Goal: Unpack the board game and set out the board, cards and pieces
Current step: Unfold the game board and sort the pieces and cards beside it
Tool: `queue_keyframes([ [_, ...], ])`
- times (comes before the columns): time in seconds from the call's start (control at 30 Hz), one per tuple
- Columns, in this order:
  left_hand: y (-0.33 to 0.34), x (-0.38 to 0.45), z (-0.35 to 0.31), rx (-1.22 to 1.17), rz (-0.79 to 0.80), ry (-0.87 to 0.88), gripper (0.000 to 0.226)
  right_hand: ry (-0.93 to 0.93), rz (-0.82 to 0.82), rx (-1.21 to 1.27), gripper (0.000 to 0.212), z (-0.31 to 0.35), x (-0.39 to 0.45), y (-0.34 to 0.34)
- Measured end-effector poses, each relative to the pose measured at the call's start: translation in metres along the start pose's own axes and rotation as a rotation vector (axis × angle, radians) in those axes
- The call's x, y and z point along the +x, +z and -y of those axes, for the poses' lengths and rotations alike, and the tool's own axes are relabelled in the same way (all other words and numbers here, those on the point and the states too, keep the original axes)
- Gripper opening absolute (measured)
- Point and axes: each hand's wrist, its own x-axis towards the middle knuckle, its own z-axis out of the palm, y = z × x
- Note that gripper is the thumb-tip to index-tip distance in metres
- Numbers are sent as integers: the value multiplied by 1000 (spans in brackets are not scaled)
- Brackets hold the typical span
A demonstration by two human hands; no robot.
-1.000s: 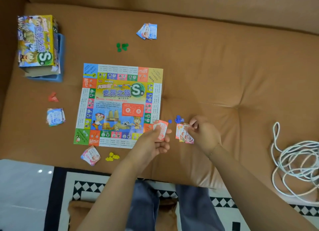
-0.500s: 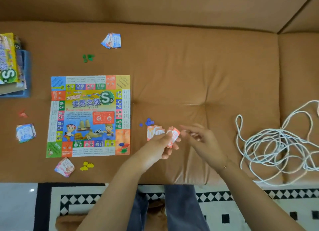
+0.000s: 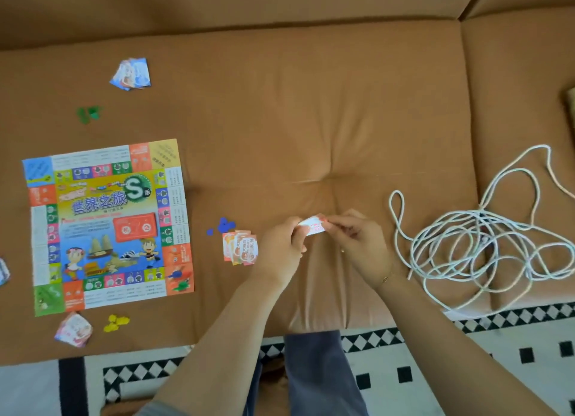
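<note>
Tan sofa cushion point(image 3: 311, 104), board point(image 3: 107, 225) laid flat, my left hand point(image 3: 280, 250) and right hand point(image 3: 357, 244) pinching one small card point(image 3: 312, 227) together right of board, orange card pile point(image 3: 241, 247) between, perhaps four.

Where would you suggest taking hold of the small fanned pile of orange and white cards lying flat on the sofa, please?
I would pinch the small fanned pile of orange and white cards along its near long edge, coming from above. It lies flat on the soft brown sofa cushion, which should yield so a thumb slips under. The blue pieces crowd its far side.
</note>
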Motion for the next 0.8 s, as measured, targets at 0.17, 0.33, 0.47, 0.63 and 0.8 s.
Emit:
queue_keyframes([
  [0.17, 4, 7, 7, 272, -143, 179, 28, -73, -55, -252, 22, -16, 4, 19],
  [0.33, 16, 7, 24, 294, -151, 264, 37, -177, -4, -472, 41, -27, -3, 32],
  [0.47, 18, 9, 28, 335, -131, 271, 58, -137, -7, -434, 40, -27, -3, 35],
  [0.63, 13, 16, 25, 320, -110, 270, 63, -46, -120, -235, 29, -22, 1, 35],
  [0.8, 6, 16, 17, 168, -117, 168, 39, 145, -135, 34, 11, -9, 3, 28],
])
